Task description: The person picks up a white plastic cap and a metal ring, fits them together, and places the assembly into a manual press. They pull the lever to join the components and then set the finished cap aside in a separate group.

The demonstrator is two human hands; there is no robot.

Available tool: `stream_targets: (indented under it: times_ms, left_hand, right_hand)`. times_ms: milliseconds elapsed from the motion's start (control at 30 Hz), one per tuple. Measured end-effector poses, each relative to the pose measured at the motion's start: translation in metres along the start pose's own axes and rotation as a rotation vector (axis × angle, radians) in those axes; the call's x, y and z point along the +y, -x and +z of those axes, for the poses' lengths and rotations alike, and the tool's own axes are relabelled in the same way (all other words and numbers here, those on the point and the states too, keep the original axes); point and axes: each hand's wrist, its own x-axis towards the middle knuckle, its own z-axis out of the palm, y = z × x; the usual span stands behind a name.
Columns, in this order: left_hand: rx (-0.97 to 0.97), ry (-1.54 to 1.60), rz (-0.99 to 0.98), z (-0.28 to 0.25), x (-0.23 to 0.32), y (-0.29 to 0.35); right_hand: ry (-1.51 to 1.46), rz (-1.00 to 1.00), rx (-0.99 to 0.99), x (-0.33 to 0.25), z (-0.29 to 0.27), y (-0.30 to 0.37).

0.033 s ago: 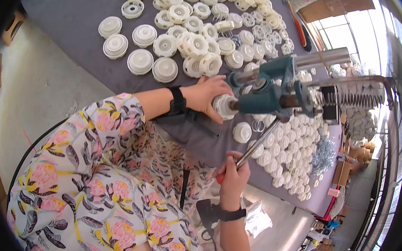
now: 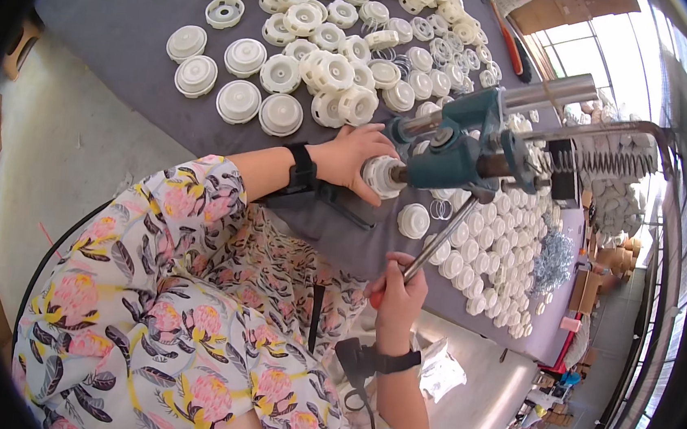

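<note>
My left hand is closed around a white round plastic cap, fingers over its far side and thumb along its near side. The cap sits against the ram end of a green hand press. Lower down, my right hand grips the press's metal lever, whose red end shows beside the fingers. One loose white cap lies between the two hands, with thin metal rings just beyond it. The far side of the held cap is hidden by my fingers and the press.
Many cream ribbed caps spread over the grey tabletop at the far side. Rows of white caps cover the right part, by a heap of small metal springs. A red-handled tool lies at the far edge.
</note>
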Motion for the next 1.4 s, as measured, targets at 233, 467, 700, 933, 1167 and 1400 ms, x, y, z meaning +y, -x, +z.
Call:
stream_targets:
  times_ms: [233, 467, 700, 933, 1167, 1400]
  left_hand:
    - [0.133, 0.029, -0.026, 0.017, 0.011, 0.003]
    - [0.113, 0.042, -0.090, 0.017, 0.001, 0.004]
    - [0.090, 0.078, -0.074, 0.017, 0.007, 0.003]
    - [0.169, -0.023, -0.024, 0.018, 0.012, 0.002]
    - [0.142, 0.042, -0.022, 0.019, 0.021, 0.007]
    - [0.179, -0.207, -0.007, -0.018, 0.033, 0.009]
  right_hand:
    - [-0.014, -0.034, 0.021, 0.007, 0.006, -0.003]
    - [-0.068, 0.155, -0.075, -0.013, -0.004, 0.002]
    - [-0.003, 0.092, -0.041, 0.003, -0.002, -0.003]
    - [-0.028, -0.129, 0.135, 0.047, 0.017, -0.040]
    - [-0.043, -0.287, 0.209, 0.033, 0.016, -0.021]
    - [0.435, -1.018, -0.655, -0.112, -0.081, 0.013]
